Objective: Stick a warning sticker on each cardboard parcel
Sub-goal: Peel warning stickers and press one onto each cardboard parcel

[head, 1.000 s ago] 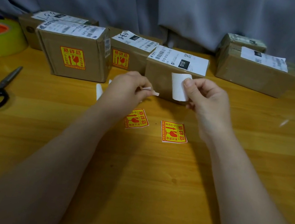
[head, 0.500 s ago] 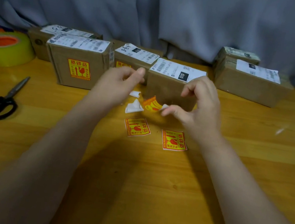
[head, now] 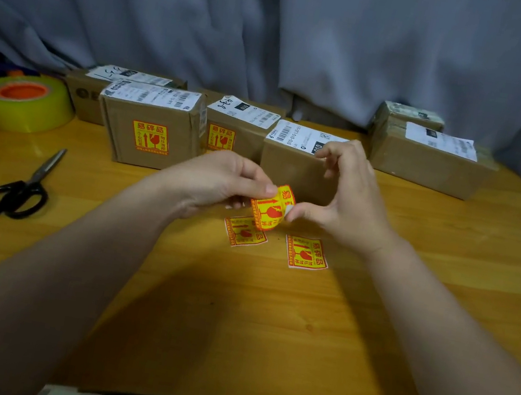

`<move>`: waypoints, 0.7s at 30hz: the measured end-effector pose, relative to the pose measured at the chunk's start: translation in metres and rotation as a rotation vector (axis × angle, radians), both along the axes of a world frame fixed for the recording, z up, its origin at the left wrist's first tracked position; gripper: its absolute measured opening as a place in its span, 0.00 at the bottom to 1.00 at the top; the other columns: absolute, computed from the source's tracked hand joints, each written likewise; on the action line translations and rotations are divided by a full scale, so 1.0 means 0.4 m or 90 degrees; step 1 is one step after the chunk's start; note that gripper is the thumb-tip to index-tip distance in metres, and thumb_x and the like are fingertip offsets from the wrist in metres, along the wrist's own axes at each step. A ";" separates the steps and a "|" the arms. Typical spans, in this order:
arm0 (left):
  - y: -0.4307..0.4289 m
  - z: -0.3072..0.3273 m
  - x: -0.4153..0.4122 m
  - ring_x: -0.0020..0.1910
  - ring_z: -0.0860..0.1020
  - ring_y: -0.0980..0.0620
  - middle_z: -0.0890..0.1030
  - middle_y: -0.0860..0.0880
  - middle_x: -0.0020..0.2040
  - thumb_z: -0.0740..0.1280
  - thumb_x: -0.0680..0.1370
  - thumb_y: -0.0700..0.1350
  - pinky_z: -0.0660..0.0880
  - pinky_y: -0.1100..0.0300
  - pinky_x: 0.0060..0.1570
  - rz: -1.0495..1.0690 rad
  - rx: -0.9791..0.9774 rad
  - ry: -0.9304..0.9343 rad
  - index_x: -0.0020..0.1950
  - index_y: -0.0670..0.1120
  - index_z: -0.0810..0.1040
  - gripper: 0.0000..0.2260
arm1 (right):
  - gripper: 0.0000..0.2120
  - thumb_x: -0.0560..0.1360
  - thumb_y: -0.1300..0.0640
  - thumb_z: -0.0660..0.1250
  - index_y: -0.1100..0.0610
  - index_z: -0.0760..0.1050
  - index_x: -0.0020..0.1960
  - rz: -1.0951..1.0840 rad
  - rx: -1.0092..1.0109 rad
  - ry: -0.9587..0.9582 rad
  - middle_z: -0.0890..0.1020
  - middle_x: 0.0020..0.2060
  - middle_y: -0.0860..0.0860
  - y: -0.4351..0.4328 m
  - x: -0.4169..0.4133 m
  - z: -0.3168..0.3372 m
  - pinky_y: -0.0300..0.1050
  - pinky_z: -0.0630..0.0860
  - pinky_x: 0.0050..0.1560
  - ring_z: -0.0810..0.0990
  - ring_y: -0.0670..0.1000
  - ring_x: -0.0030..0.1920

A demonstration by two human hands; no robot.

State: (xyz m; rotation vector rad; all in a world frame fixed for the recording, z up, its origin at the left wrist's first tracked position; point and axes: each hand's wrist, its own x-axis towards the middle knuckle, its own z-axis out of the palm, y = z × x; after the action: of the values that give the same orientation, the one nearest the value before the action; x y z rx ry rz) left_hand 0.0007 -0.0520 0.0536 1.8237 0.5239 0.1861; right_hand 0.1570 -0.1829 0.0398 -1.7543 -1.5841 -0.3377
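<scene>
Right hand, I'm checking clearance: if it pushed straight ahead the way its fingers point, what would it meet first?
Probably the unstickered parcel behind the right hand, which pinches the curled sticker; depth is unclear, but nothing shows between.

Both bare forearms (head: 92, 272) come in from the bottom corners and meet at the curled sticker (head: 269, 211). The left hand (head: 219, 183) pinches its left edge, knuckles up. The right hand (head: 350, 202) pinches its right edge at the thumb tip, other fingers lifted and loosely curled above it.
</scene>
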 end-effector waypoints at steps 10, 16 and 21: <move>-0.043 -0.042 0.036 0.37 0.80 0.60 0.82 0.51 0.38 0.70 0.74 0.43 0.72 0.69 0.37 0.301 0.083 -0.250 0.46 0.47 0.79 0.03 | 0.17 0.68 0.42 0.70 0.55 0.80 0.45 0.014 -0.059 0.714 0.81 0.37 0.50 0.013 -0.071 -0.025 0.44 0.79 0.44 0.79 0.47 0.38; -0.054 -0.049 0.042 0.39 0.80 0.62 0.83 0.54 0.43 0.68 0.76 0.44 0.73 0.69 0.38 0.220 0.179 -0.193 0.52 0.50 0.79 0.07 | 0.07 0.74 0.53 0.68 0.55 0.80 0.40 -0.179 0.081 0.517 0.79 0.41 0.49 0.027 -0.067 -0.043 0.43 0.73 0.50 0.75 0.47 0.45; -0.018 -0.033 0.068 0.51 0.76 0.58 0.79 0.51 0.58 0.66 0.76 0.49 0.72 0.64 0.52 0.289 0.364 -0.152 0.71 0.49 0.65 0.24 | 0.04 0.76 0.55 0.65 0.54 0.75 0.44 -0.293 0.101 0.323 0.68 0.58 0.55 0.011 -0.018 -0.058 0.39 0.59 0.60 0.64 0.53 0.63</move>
State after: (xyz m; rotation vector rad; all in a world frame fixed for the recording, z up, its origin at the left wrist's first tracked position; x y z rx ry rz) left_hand 0.0278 -0.0593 0.0405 2.1625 0.7618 0.9300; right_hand 0.1498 -0.1783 0.0167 -1.8786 -0.7745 -0.2027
